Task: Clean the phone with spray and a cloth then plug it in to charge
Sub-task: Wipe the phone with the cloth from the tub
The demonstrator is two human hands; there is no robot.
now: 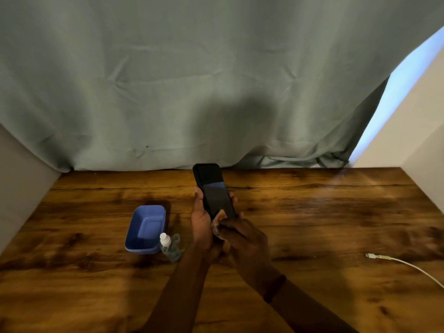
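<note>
My left hand holds a black phone upright and tilted above the middle of the wooden table, its dark screen facing me. My right hand is curled against the phone's lower end, with its fingers pressed on the bottom of the screen. A small pale bit of cloth peeks out under those fingers; the rest of it is hidden. A small clear spray bottle with a white nozzle stands left of my left wrist. A white charging cable lies on the table at the right, its plug pointing left.
An open, empty blue plastic tub sits just left of the spray bottle. A clear cap stands behind the bottle. A grey-green curtain hangs along the table's far edge. Pale walls close in both sides.
</note>
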